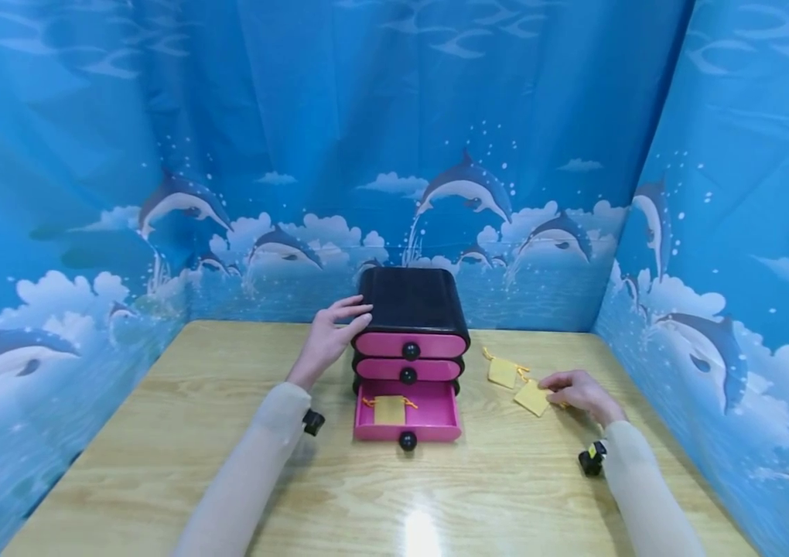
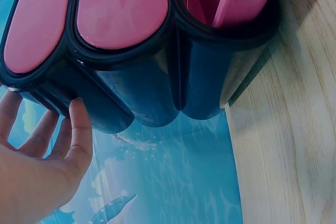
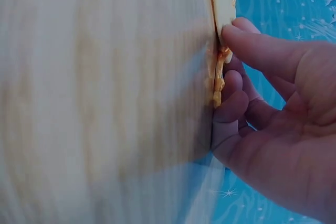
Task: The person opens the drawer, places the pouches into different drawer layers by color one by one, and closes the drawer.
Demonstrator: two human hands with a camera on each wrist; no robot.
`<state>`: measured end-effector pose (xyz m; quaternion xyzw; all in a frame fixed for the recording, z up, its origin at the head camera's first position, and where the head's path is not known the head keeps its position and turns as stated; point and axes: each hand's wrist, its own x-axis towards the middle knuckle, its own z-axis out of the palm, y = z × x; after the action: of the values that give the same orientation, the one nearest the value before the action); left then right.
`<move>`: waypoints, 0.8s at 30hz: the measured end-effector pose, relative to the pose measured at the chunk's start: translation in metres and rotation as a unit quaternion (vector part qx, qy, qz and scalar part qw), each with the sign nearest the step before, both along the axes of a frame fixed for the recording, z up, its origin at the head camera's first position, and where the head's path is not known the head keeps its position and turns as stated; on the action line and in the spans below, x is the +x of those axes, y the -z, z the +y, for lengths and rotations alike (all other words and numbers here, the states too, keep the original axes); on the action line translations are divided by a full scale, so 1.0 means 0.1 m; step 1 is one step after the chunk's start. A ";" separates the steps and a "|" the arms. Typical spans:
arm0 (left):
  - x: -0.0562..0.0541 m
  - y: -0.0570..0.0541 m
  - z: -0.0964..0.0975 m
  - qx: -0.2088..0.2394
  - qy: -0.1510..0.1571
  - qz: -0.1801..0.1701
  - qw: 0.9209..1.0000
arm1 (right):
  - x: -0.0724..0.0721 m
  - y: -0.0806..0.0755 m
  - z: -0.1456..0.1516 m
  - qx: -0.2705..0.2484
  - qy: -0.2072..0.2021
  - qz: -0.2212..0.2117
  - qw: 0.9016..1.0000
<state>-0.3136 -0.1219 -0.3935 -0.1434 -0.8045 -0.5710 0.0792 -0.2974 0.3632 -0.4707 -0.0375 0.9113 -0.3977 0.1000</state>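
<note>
A small black drawer cabinet [image 1: 411, 298] with pink drawer fronts stands on the table. My left hand [image 1: 333, 333] rests its fairly straight fingers against the cabinet's left side, near the top. The pulled-out bottom drawer [image 1: 436, 414] holds a yellow drawstring pouch [image 1: 390, 410]. To the right of the cabinet, a second yellow pouch [image 1: 503, 372] lies flat. Just in front of it is a third yellow pouch [image 1: 531, 397]. My right hand [image 1: 581, 394] pinches this one at its corded edge between thumb and index finger; in the right wrist view the thumb [image 3: 260, 45] covers part of it.
The upper pink drawer [image 1: 380, 344] and middle drawer [image 1: 380, 370] are pushed in, each with a round black knob. A blue dolphin-print curtain [image 1: 339, 155] encloses the wooden table [image 1: 227, 402] at the back and sides.
</note>
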 end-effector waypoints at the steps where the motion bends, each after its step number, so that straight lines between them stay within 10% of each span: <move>1: -0.01 0.00 0.00 -0.001 0.002 0.001 1.000 | 0.00 0.00 0.00 0.002 -0.001 0.002 1.000; 24: -0.01 -0.02 0.01 0.001 -0.001 0.001 1.000 | 0.01 0.01 -0.03 -0.033 0.012 0.024 0.999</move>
<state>-0.3141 -0.1211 -0.3920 -0.1430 -0.8040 -0.5715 0.0804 -0.2962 0.3598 -0.4719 -0.0391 0.9002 -0.4276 0.0720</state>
